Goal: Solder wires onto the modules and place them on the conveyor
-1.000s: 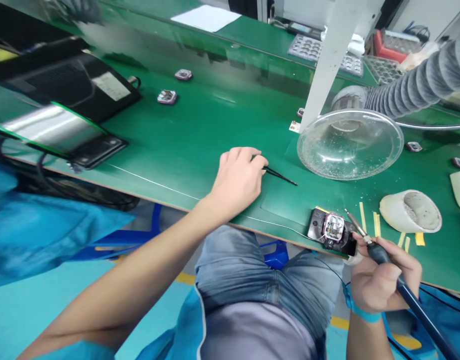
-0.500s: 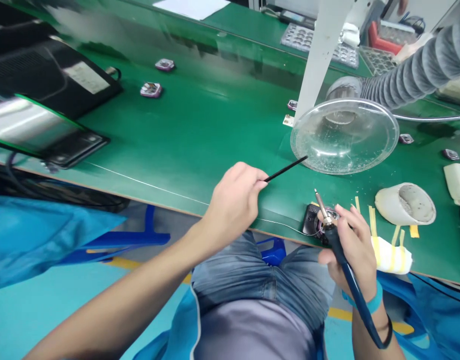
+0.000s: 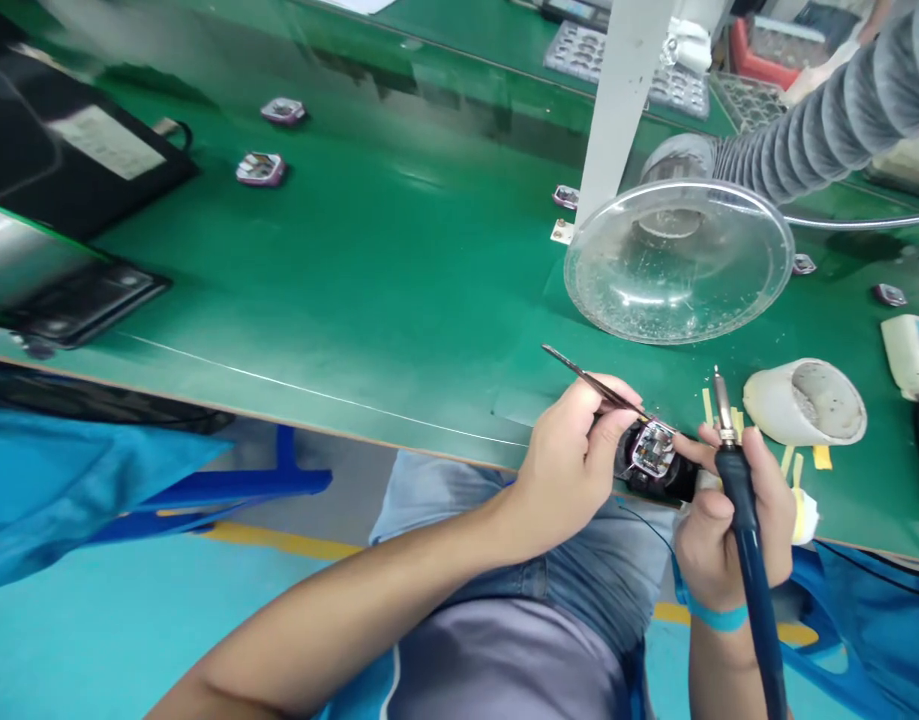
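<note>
Spreading across most of the view, a green tabletop (image 3: 399, 260) runs along the seated person's lap. Over its right half stands a clear funnel-shaped hood (image 3: 676, 290) on a ribbed hose, presumably there to draw off fumes, since it faces the work from just beyond. The right hand (image 3: 718, 545) grips a dark blue soldering iron (image 3: 748, 540) like a pen, its metal tip pointing up toward the far edge, probably to keep heat off the parts. One finger of that hand reaches to the right side of the piece being worked on, perhaps steadying it. The left hand (image 3: 568, 470) pinches dark tweezers (image 3: 594, 383), one end at that piece's upper rim; whether it touches, I cannot tell. A white cup (image 3: 800, 400) lies tipped near the right end of the near edge, its mouth facing right. At the near edge, right of centre, a black holder (image 3: 682, 482) seems to raise and brace a small open case (image 3: 653, 450) with electronics inside. Short yellow strips (image 3: 706, 405) lie beside the cup, within easy reach.
</note>
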Tool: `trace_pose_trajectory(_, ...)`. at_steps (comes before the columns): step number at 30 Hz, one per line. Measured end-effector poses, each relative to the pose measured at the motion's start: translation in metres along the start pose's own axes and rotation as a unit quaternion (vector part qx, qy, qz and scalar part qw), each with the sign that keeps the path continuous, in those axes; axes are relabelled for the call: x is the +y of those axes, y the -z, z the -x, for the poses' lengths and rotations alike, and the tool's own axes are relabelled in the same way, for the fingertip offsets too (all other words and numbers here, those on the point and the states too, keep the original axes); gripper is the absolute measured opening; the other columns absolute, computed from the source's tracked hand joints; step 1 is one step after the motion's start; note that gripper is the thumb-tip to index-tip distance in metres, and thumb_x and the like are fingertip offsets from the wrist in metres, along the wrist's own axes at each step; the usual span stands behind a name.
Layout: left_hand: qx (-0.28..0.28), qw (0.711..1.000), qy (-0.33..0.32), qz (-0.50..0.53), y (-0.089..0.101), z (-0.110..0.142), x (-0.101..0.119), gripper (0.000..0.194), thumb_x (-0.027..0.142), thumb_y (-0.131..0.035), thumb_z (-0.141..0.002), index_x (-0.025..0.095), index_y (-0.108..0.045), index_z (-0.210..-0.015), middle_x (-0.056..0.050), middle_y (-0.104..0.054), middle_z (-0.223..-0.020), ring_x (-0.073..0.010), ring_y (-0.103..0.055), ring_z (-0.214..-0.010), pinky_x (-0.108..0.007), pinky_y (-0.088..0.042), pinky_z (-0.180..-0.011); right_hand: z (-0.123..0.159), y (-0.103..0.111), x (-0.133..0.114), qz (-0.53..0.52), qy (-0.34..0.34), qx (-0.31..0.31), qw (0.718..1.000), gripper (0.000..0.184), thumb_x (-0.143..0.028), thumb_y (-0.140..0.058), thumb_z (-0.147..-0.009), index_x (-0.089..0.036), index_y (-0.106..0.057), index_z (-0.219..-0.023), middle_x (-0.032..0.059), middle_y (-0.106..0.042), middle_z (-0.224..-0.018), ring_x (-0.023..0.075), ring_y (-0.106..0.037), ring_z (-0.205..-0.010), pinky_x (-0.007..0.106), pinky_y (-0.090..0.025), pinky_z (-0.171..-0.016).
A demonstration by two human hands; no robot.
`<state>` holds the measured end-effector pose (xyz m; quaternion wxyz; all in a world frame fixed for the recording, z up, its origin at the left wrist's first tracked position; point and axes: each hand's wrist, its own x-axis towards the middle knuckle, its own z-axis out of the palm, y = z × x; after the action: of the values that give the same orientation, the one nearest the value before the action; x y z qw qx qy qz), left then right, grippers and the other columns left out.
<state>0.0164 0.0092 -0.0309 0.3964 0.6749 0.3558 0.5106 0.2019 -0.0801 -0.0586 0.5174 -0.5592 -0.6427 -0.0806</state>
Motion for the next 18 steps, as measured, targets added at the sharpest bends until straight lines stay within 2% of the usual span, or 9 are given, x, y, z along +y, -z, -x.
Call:
trace_pose_trajectory(6,-0.032,0.998,-0.046,-0.025,0.0055,0.0003,-0.0038,0.016,0.010,-0.060,-0.116,0.023,-0.069,-0.119,-0.004,-0.085,-0.112,-0.0185,-0.083,-0.104,-0.031,-0.067,-0.091,-0.0004,0.0002,-0.0028,0.004,0.004,0.002,1.000,0.066,-0.054,-0.067,-0.122,-0.014,-0.056,-0.174,0.0145,-0.089,-0.114,0.0346,-0.086,-0.123,0.054,-0.074,-0.099)
trace_pose_trajectory(12,-0.027,0.999,-0.030,-0.021,0.0044,0.0015,0.0004,0.017,0.008,-0.063,-0.115,0.022,-0.072,-0.118,-0.003,-0.085,-0.111,-0.0167,-0.083,-0.104,-0.027,-0.066,-0.092,-0.0001,0.0006,-0.0039,-0.016,-0.006,0.000,1.000,0.066,-0.054,-0.068,-0.121,-0.016,-0.056,-0.174,0.0133,-0.089,-0.112,0.0361,-0.086,-0.122,0.059,-0.074,-0.101)
trace_pose_trajectory(18,-0.024,0.999,-0.025,-0.008,0.0054,0.0023,0.0031,0.017,0.007,-0.065,-0.113,0.022,-0.073,-0.117,-0.003,-0.086,-0.111,-0.0173,-0.084,-0.103,-0.027,-0.067,-0.091,0.0000,0.0001,-0.0041,-0.024,-0.009,0.013,1.000,0.054,-0.040,-0.064,-0.124,-0.018,-0.058,-0.173,0.0122,-0.088,-0.115,0.0327,-0.088,-0.117,0.055,-0.075,-0.102)
